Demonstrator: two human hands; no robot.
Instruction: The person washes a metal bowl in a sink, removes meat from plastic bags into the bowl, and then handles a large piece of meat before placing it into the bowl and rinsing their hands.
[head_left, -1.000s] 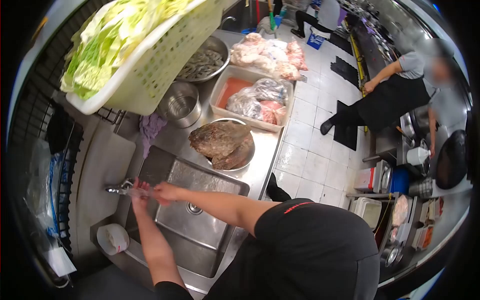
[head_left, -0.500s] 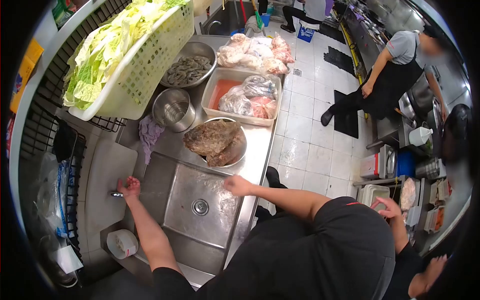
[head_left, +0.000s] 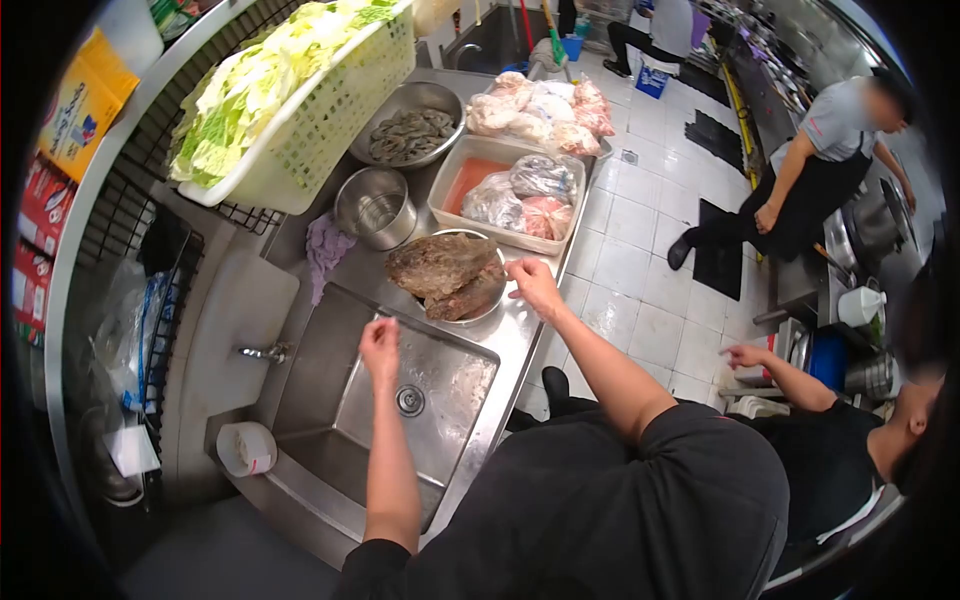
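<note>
A metal bowl (head_left: 484, 318) holds large brown, mottled, rough-skinned pieces (head_left: 440, 265) that stick up over its rim. My right hand (head_left: 535, 285) is at the bowl's right side, fingertips bent toward the rim with thumb and finger slightly apart. Over the upper part of the steel sink (head_left: 430, 440), my left hand (head_left: 380, 348) hangs with its fingers curled in and nothing showing in them. The tap (head_left: 265, 353) is to its left, on the sink's far side.
Behind the bowl stand a steel pot (head_left: 376, 208), a bowl of shrimp (head_left: 410, 135) and a plastic tub (head_left: 455, 215) with bagged meat. A basket of cabbage leaves (head_left: 300, 130) overhangs the left. Co-workers are at right, one arm (head_left: 790, 378) reaching out behind me.
My left hand has left the tap and moved right over the sink. My right hand has gone up from the sink's edge to the bowl. A co-worker at right has come further into view.
</note>
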